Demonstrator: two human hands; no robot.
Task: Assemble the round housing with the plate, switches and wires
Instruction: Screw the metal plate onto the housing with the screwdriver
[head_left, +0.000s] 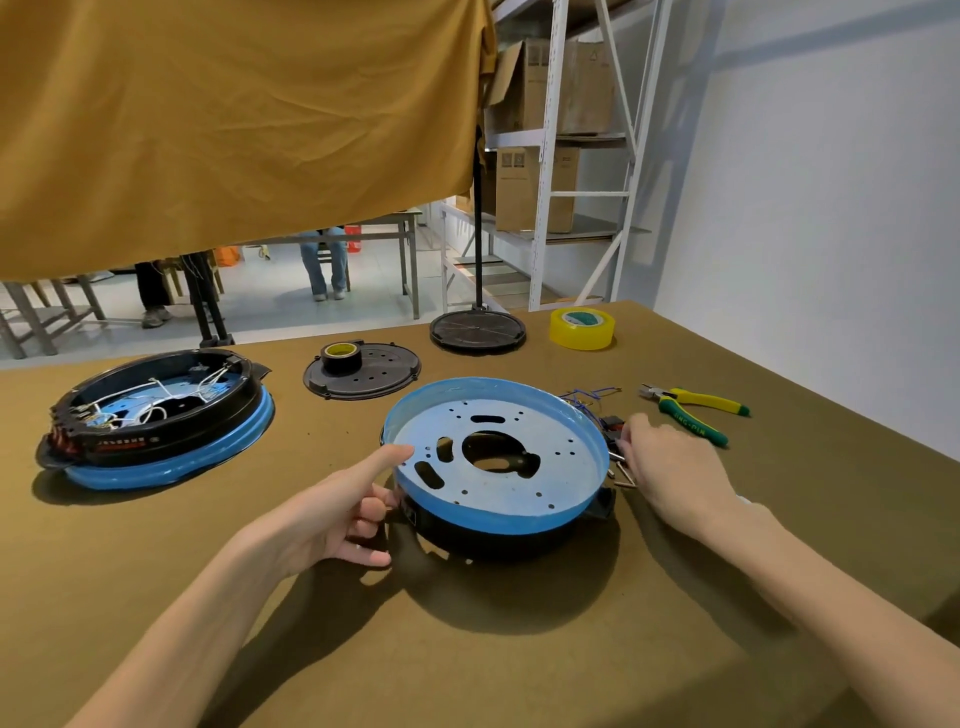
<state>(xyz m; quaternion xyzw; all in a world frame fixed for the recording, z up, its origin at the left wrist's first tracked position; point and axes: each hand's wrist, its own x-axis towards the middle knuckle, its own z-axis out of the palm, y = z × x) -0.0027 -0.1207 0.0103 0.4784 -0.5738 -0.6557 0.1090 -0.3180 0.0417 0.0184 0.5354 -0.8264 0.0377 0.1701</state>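
A round black housing sits mid-table with a blue-rimmed perforated plate lying on top of it. My left hand grips the housing's left side, thumb up on the plate's rim. My right hand reaches to the housing's right edge, its fingertips at a small black and red switch with thin wires behind it; whether the fingers pinch it is hidden. A second housing, holding white wires and parts, rests at the left.
A black perforated disc carries a roll of black tape. Behind stand a round stand base and a yellow tape roll. Green-yellow pliers lie at right. The table's right edge runs near the wall.
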